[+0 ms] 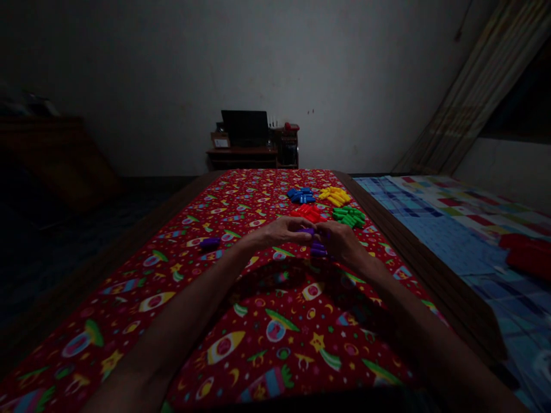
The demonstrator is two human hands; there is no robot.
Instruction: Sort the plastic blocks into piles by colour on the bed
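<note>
Between the thumb and fingers of my left hand [282, 230] is a short purple plastic cylinder [306, 231]. My right hand [342, 238] is closed beside it, fingertips nearly meeting the left ones; a bit of purple shows in its curled fingers, though most of that is hidden. Just below the hands lie several purple cylinders [318, 250], partly covered by the right hand. Another purple cylinder [210, 244] lies apart on the left. Beyond the hands are a red pile [309, 213] and a green pile [348, 216] of similar pieces.
Farther back sit a blue pile [301, 195] and a yellow pile [334, 196]. All rest on a long table with a red patterned cloth [258, 298]. A dark monitor [245, 128] stands by the far wall. Checked bedding [400, 218] spreads at right. The room is dim.
</note>
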